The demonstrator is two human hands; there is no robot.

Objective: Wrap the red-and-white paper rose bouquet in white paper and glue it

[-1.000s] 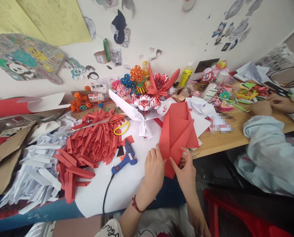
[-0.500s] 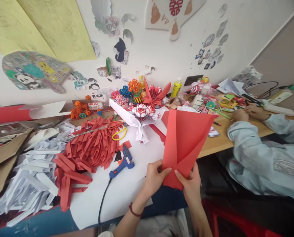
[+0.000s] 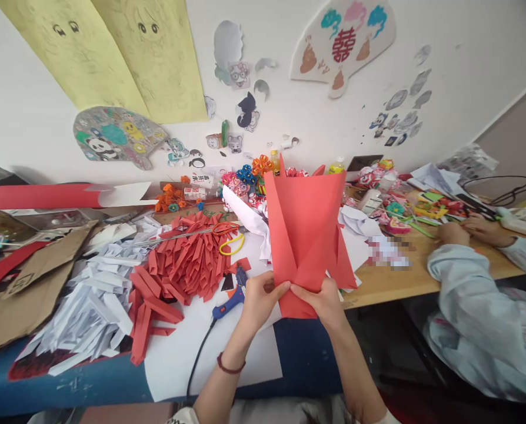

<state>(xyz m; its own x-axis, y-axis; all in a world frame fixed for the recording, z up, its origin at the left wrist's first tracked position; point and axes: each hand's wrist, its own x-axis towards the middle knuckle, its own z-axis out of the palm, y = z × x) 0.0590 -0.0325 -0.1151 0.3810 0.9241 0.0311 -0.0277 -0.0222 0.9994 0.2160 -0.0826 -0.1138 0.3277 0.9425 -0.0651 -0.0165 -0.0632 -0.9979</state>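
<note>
A large folded sheet of red paper (image 3: 311,218) stands upright between my hands, its sides folded inward toward the bottom. My left hand (image 3: 260,299) pinches its lower left part, thumb across the front. On the lower right, my right hand (image 3: 327,301) grips it the same way, and the two thumbs nearly meet. My other fingers are partly hidden behind the paper. Behind it, a white paper wrap (image 3: 247,215) is partly covered. Left of my left hand lies a blue glue gun (image 3: 230,301) on white paper (image 3: 214,359).
Piles of folded red strips (image 3: 187,256) and white strips (image 3: 90,300) lie to the left, with scissors (image 3: 232,244) by the red pile. Cardboard (image 3: 33,288) is at far left. Craft flowers (image 3: 245,174) stand by the wall. At right, another person's sleeved arms (image 3: 457,265) rest on the table.
The red paper has turned more square to me, and its upper right flap has folded inward. My thumbs have come closer together. The view has shifted, so the surroundings sit farther right.
</note>
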